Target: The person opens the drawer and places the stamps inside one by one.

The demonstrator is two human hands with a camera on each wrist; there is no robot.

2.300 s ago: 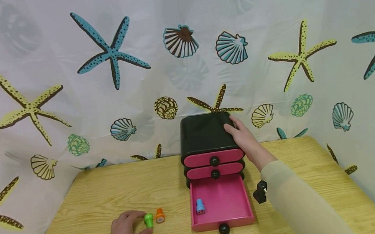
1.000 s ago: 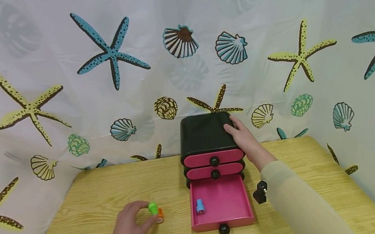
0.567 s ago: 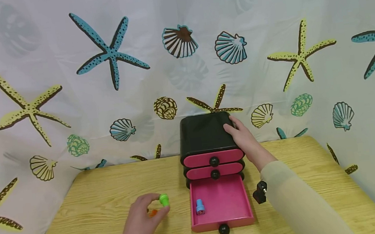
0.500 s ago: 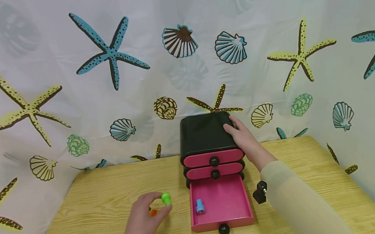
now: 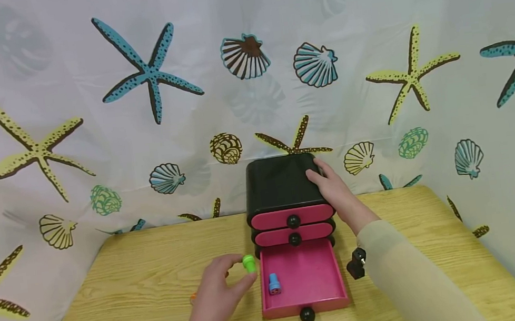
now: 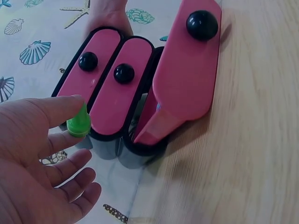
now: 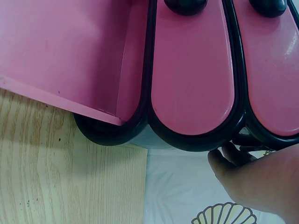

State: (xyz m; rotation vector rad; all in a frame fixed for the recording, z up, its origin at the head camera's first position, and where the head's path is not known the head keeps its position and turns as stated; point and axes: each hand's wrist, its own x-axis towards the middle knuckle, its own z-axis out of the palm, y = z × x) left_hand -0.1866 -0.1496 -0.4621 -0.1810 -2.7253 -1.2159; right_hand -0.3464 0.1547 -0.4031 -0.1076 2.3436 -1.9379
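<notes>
My left hand (image 5: 216,297) pinches a small green toy stamp (image 5: 249,263) between thumb and forefinger, just left of the pulled-out bottom drawer (image 5: 309,276). In the left wrist view this green stamp points its narrow end up at the thumb; the other fingers are loosely bent. A blue stamp (image 5: 274,284) lies in the drawer's left part. The drawer belongs to a black and pink drawer unit (image 5: 281,181). My right hand (image 5: 337,188) holds the unit's upper right side, thumb on the top edge. Behind the left hand, an orange stamp (image 5: 193,298) is mostly hidden.
The unit's upper two drawers (image 5: 271,219) are pushed in; each has a black ball knob. The wooden table (image 5: 154,262) ends at a white cloth with starfish and shells. A small black object (image 5: 357,263) is by the right sleeve.
My left hand has lifted the green stamp off the table and carried it right, from beside the orange stamp to the drawer's left edge. The right hand stays on the unit.
</notes>
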